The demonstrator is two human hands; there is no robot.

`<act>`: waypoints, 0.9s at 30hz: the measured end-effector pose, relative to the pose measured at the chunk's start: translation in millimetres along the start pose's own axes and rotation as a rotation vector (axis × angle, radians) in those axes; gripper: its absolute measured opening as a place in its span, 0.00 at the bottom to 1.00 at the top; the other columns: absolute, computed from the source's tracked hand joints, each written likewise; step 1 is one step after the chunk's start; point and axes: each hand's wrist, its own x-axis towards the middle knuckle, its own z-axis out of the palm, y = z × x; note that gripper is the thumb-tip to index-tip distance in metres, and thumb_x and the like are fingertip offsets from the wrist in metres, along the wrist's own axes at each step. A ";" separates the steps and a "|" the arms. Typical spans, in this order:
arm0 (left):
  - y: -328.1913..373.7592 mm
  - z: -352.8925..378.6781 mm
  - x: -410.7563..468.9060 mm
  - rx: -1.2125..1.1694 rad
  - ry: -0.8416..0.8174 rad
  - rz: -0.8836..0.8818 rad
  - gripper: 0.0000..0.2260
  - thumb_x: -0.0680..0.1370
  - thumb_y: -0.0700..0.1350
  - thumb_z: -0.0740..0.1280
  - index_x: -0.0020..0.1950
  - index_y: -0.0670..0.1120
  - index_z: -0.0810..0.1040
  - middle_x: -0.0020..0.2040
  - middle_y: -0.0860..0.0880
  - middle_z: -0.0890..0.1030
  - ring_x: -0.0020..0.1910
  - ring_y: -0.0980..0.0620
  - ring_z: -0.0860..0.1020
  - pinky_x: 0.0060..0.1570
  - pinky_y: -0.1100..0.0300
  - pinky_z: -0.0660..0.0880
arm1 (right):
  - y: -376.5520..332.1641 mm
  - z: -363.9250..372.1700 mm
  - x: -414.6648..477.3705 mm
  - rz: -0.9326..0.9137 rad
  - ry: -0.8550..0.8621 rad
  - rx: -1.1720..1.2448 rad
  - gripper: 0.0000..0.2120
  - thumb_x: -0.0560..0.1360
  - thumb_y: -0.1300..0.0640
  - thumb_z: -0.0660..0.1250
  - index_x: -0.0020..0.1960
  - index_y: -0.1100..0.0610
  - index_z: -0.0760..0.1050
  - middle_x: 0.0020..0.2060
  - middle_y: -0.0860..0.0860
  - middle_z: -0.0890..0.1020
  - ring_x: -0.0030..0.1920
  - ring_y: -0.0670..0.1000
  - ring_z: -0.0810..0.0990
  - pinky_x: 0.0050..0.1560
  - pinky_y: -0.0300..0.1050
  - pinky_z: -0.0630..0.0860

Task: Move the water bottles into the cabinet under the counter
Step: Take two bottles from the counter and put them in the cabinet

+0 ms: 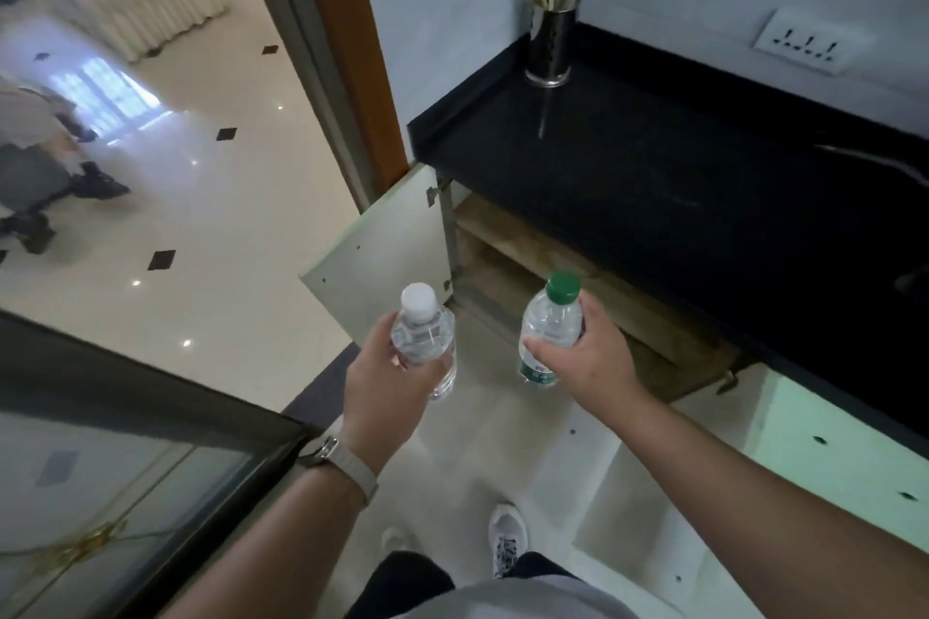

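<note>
Bottles of water, one in each hand, are held out in front of the open cabinet. The left hand [389,380] is wrapped around a clear plastic bottle with a white cap [422,334], fingers curled about its body and thumb across the near side, so the cap stands clear above the fist. A pale watch strap [347,467] circles that wrist. The right hand [585,357] grips a clear plastic bottle with a green cap and green label [550,324], thumb laid across the front and fingers closed behind; the label band shows below the thumb. Both bottles are roughly upright, held in the air side by side and apart from each other, above the pale floor.

Just beyond them is the wooden cabinet opening under the black stone desk [653,166]. Its pale left door [382,256] is swung wide open towards the doorway, and a second pale door [829,457] stands open at the right. A bare wooden shelf [507,236] shows inside. The green-capped bottle hangs right in front of the opening; the white-capped one is level with the lower edge of the left door.

On the desk's far left corner stands a shiny metal holder of cutlery [550,45], and a white wall socket [804,43] sits above the backsplash. A white sneaker [507,538] shows on the floor below.
</note>
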 end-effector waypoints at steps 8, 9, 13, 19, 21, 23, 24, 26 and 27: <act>2.1 9.9 82.7 0.052 -0.212 0.045 0.21 0.69 0.49 0.80 0.53 0.66 0.75 0.46 0.65 0.82 0.46 0.66 0.80 0.45 0.67 0.74 | -2.2 21.4 33.1 0.207 0.155 -0.107 0.30 0.66 0.47 0.77 0.65 0.48 0.71 0.53 0.47 0.80 0.53 0.51 0.79 0.57 0.51 0.76; 3.4 9.6 95.3 0.059 -0.249 0.053 0.21 0.69 0.49 0.80 0.55 0.65 0.74 0.46 0.65 0.81 0.47 0.66 0.79 0.44 0.68 0.72 | -6.4 26.4 36.8 0.226 0.188 -0.090 0.30 0.66 0.48 0.77 0.65 0.48 0.71 0.53 0.46 0.80 0.53 0.50 0.79 0.55 0.49 0.76; 6.3 0.5 151.3 0.066 -0.406 0.093 0.20 0.71 0.48 0.79 0.55 0.64 0.74 0.47 0.63 0.81 0.45 0.70 0.78 0.42 0.72 0.71 | -32.5 48.7 51.8 0.312 0.304 -0.062 0.24 0.66 0.47 0.76 0.59 0.44 0.71 0.47 0.43 0.80 0.47 0.46 0.80 0.37 0.40 0.74; 2.1 -3.1 226.7 0.062 -0.539 0.159 0.20 0.72 0.48 0.77 0.60 0.56 0.75 0.49 0.59 0.82 0.47 0.63 0.80 0.47 0.60 0.77 | -57.1 82.7 77.2 0.380 0.399 -0.080 0.21 0.66 0.48 0.78 0.53 0.41 0.70 0.44 0.41 0.80 0.45 0.42 0.78 0.44 0.42 0.74; -0.5 -2.8 242.8 0.082 -0.571 0.179 0.21 0.72 0.49 0.76 0.63 0.57 0.74 0.52 0.58 0.82 0.50 0.60 0.81 0.50 0.58 0.78 | -58.6 90.7 82.5 0.388 0.405 -0.087 0.21 0.66 0.47 0.78 0.52 0.41 0.69 0.44 0.41 0.80 0.45 0.42 0.79 0.47 0.45 0.75; -3.5 0.3 255.3 0.113 -0.589 0.196 0.22 0.72 0.50 0.76 0.65 0.56 0.75 0.53 0.57 0.83 0.51 0.59 0.81 0.51 0.58 0.78 | -55.2 96.0 89.1 0.397 0.403 -0.089 0.22 0.66 0.47 0.78 0.53 0.40 0.68 0.45 0.41 0.80 0.46 0.44 0.79 0.50 0.48 0.77; -4.6 2.1 259.7 0.122 -0.587 0.190 0.23 0.72 0.50 0.76 0.65 0.56 0.74 0.53 0.57 0.83 0.51 0.60 0.81 0.51 0.59 0.78 | -53.2 97.8 92.3 0.407 0.399 -0.090 0.23 0.66 0.46 0.78 0.54 0.40 0.68 0.45 0.41 0.80 0.46 0.45 0.79 0.51 0.49 0.77; -4.9 7.3 265.6 0.141 -0.577 0.173 0.22 0.72 0.49 0.77 0.63 0.57 0.73 0.52 0.59 0.82 0.50 0.62 0.80 0.47 0.64 0.75 | -47.7 100.3 98.5 0.423 0.396 -0.084 0.24 0.66 0.47 0.78 0.55 0.40 0.67 0.46 0.40 0.79 0.47 0.45 0.79 0.52 0.50 0.78; -5.2 10.8 267.6 0.149 -0.575 0.163 0.22 0.72 0.48 0.77 0.62 0.58 0.72 0.52 0.61 0.81 0.49 0.64 0.78 0.46 0.67 0.73 | -44.0 100.9 102.5 0.429 0.396 -0.081 0.25 0.66 0.46 0.78 0.55 0.40 0.67 0.45 0.40 0.79 0.47 0.45 0.79 0.52 0.51 0.78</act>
